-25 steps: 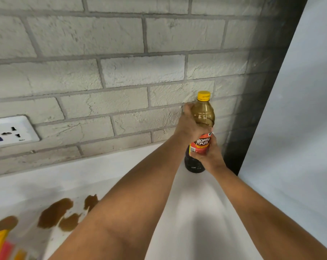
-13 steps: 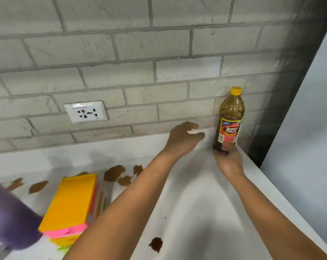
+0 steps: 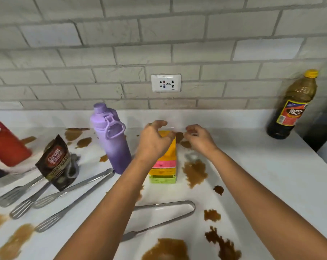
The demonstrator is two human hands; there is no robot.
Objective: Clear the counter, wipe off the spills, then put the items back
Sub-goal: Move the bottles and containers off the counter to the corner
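- Orange, pink and green, the pad stack (image 3: 164,166) lies flat mid-desk, just right of the purple flask (image 3: 110,139), with brown spills (image 3: 195,172) beside it on the white desk (image 3: 271,175).
- Left hand (image 3: 153,141) hovers over the stack's far end, fingers curled and spread, holding nothing; whether it touches the top sheet cannot be told.
- Right hand (image 3: 200,140) hangs just beside the stack's right edge, fingers loosely bent, also holding nothing.
- Judged from this, the stack is the next item to clear; the sauce bottle (image 3: 294,107) already stands upright in the far right corner by the wall.
- The stack looks light and stiff as a block, but its layers may slide apart; a grip across both long sides, low down, should keep them together.
- Its underside may be wet from the spills and slippery.
- Two tongs (image 3: 69,192), a third tong (image 3: 164,214), a coffee pouch (image 3: 55,162) and a red jug (image 3: 7,145) remain on the desk.
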